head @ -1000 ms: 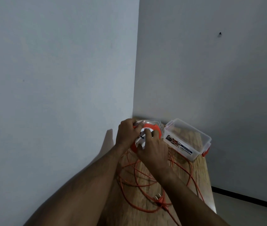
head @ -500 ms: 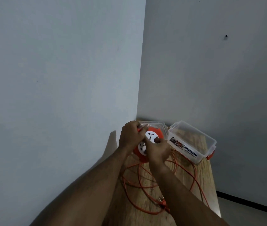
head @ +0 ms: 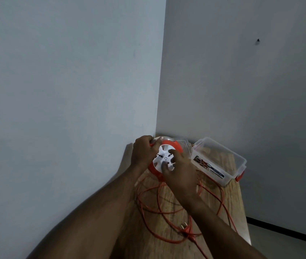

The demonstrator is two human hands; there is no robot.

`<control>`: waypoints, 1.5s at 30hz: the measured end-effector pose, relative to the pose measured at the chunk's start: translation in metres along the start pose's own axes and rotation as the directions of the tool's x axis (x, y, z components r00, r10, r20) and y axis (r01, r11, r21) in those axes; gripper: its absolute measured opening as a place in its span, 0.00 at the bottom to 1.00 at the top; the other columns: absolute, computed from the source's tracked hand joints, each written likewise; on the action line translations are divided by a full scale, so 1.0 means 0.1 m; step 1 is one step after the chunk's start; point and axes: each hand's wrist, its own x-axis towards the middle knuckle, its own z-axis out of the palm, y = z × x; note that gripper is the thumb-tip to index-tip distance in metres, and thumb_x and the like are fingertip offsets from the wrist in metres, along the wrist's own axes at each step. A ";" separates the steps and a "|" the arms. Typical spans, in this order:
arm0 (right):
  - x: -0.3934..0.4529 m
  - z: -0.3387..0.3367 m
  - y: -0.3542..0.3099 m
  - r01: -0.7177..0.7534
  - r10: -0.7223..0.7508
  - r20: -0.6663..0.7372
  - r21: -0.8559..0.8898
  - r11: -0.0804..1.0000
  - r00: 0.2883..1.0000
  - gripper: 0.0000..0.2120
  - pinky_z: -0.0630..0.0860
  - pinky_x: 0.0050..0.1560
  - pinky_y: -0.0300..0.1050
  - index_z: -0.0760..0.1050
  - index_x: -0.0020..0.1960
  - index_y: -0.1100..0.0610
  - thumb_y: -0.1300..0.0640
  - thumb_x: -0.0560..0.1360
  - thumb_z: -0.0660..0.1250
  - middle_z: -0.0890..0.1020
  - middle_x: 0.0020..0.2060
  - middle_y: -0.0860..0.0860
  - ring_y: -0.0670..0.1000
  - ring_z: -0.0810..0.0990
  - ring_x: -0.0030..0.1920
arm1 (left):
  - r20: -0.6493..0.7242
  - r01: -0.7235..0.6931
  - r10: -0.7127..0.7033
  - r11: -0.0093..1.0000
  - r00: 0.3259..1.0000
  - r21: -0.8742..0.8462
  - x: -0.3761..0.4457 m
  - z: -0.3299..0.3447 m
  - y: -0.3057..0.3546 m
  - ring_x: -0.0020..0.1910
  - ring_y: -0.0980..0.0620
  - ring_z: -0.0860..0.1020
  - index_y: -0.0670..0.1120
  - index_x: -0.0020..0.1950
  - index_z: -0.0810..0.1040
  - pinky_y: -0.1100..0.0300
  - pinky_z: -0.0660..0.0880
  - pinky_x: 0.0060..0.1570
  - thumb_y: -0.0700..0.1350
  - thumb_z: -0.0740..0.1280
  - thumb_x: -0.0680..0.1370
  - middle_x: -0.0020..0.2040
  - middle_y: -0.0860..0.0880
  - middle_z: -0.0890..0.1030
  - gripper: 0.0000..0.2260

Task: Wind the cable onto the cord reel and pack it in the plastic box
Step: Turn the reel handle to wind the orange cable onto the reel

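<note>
An orange cord reel (head: 174, 145) with a white socket face (head: 162, 157) is held tilted above the wooden table (head: 228, 204), near the wall corner. My left hand (head: 143, 152) grips its left rim. My right hand (head: 180, 169) has its fingers pressed on the white face. Loose orange cable (head: 159, 200) lies in loops on the table under my arms, and its plug (head: 185, 228) rests near the front. A clear plastic box (head: 221, 159) with orange latches stands open to the right of the reel.
A clear lid (head: 183, 144) lies behind the reel against the wall. Walls close in on the left and behind. The table's right edge drops to a grey floor (head: 279, 245).
My right hand has shifted around the white face, and the face has turned with it. The cable loops on the table have shifted slightly. My left hand stays on the rim.
</note>
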 end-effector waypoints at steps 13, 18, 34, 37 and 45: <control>0.19 0.26 0.17 0.005 0.002 0.154 -0.047 0.999 0.988 0.26 0.66 0.35 0.31 0.77 0.60 0.49 0.43 0.65 0.77 0.76 0.57 0.51 0.49 0.78 0.45 | 0.035 -0.050 0.048 0.998 0.998 0.047 -0.05 0.03 0.04 0.32 0.58 0.76 0.50 0.37 0.76 0.66 0.71 0.36 0.58 0.70 0.78 0.32 0.56 0.75 0.15; 0.14 0.30 0.08 -0.228 0.241 0.000 0.326 0.918 0.970 0.23 0.75 0.39 0.25 0.81 0.56 0.54 0.47 0.65 0.81 0.82 0.48 0.44 0.44 0.82 0.45 | 0.014 -0.051 0.050 0.998 0.999 0.043 -0.06 0.05 0.06 0.33 0.57 0.76 0.49 0.37 0.77 0.67 0.68 0.35 0.59 0.69 0.77 0.33 0.56 0.76 0.16; 0.02 -0.05 -0.08 -0.205 0.223 -0.048 0.238 0.949 0.974 0.17 0.81 0.38 0.42 0.79 0.61 0.50 0.52 0.73 0.73 0.84 0.42 0.46 0.43 0.83 0.39 | -0.040 -0.006 0.007 1.000 0.999 0.010 0.02 -0.01 0.04 0.28 0.56 0.74 0.49 0.32 0.74 0.67 0.65 0.32 0.57 0.69 0.78 0.27 0.57 0.73 0.19; 0.12 0.01 -0.06 -0.002 0.003 0.039 -0.039 0.999 0.999 0.24 0.72 0.41 0.34 0.75 0.67 0.50 0.46 0.73 0.72 0.80 0.60 0.50 0.49 0.82 0.50 | -0.025 -0.024 0.023 1.000 0.999 -0.012 0.02 0.03 0.07 0.28 0.56 0.74 0.49 0.32 0.74 0.67 0.66 0.33 0.58 0.69 0.78 0.27 0.57 0.73 0.19; 0.25 0.21 0.14 0.017 -0.012 0.125 -0.036 0.999 0.992 0.24 0.71 0.42 0.35 0.76 0.61 0.52 0.43 0.69 0.74 0.76 0.59 0.53 0.49 0.77 0.51 | -0.020 -0.069 0.069 0.998 0.997 0.002 -0.01 0.09 0.09 0.30 0.58 0.75 0.50 0.35 0.75 0.70 0.66 0.34 0.59 0.68 0.78 0.30 0.57 0.74 0.17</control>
